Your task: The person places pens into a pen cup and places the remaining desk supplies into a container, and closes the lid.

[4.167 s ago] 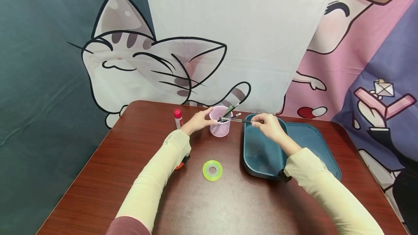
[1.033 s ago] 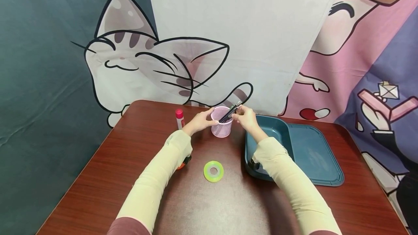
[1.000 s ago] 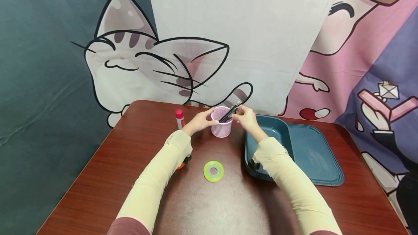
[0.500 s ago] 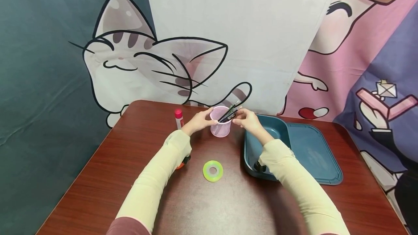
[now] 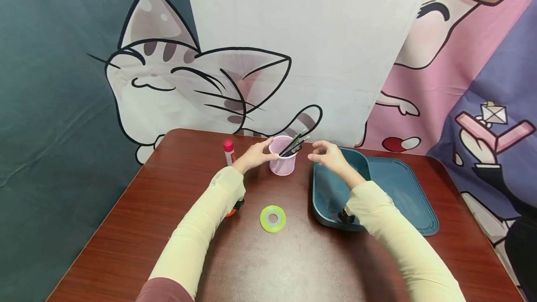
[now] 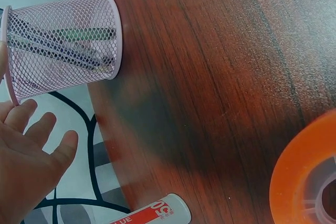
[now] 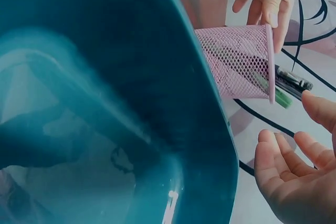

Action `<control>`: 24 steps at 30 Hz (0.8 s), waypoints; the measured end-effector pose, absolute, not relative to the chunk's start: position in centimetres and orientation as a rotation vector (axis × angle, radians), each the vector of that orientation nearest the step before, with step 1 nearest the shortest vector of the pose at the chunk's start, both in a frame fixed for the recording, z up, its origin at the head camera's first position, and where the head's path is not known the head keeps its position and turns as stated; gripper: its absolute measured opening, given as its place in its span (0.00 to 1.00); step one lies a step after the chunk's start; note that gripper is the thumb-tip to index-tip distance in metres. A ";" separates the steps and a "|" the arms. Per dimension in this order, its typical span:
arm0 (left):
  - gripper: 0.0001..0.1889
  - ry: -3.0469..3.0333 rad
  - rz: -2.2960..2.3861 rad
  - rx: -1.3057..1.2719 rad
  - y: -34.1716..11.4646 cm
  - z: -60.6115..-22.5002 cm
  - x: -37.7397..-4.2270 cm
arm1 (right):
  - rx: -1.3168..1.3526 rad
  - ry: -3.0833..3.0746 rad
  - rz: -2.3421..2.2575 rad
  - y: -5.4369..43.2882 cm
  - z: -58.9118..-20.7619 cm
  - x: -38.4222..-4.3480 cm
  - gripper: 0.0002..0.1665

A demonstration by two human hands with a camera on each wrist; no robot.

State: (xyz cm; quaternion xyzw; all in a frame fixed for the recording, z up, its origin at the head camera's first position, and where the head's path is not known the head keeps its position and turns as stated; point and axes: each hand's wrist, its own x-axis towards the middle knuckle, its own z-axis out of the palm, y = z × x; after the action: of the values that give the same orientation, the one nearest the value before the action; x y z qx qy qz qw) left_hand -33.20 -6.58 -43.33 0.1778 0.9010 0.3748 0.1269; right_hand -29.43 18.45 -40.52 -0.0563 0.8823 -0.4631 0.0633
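Observation:
A pink mesh pen holder (image 5: 282,167) stands near the back edge of the table. Several pens (image 5: 295,146) lean to the right inside it, and their ends stick out above the rim. My left hand (image 5: 253,156) grips the rim from the left, thumb in front. In the right wrist view that thumb lies on the rim (image 7: 271,51). My right hand (image 5: 331,157) hangs in the air right of the pen holder, over the blue box, fingers loosely bent and holding nothing. A gap separates it from the pens in the right wrist view.
Below my right hand stands a deep blue box (image 5: 329,185), with a flat blue lid (image 5: 402,190) beside it. A red-capped glue stick (image 5: 228,150) stands left. A green tape roll (image 5: 272,219) lies in front; an orange tape roll (image 6: 294,182) is near my left wrist.
My right hand brought a pen from over the box to the pen holder, let go of it there, and has drawn back to the right. My left hand has stayed at the rim.

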 end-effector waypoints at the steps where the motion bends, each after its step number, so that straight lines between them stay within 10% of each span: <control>1: 0.37 2.620 1.093 0.514 -6.6 -43.3 -33.2 | -0.166 2.660 -1.401 18.7 -40.5 -29.4 0.25; 24: 0.39 2.641 1.123 0.519 -6.5 -43.3 -33.1 | -0.137 2.582 -1.464 25.2 -39.6 -26.5 0.28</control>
State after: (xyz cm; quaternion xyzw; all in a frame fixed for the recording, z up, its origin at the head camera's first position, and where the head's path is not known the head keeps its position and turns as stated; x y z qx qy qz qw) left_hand -33.09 -6.52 -43.27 0.1769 0.8998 0.3827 0.1121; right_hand -26.51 25.24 -39.61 -0.0459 0.8657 -0.4911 0.0850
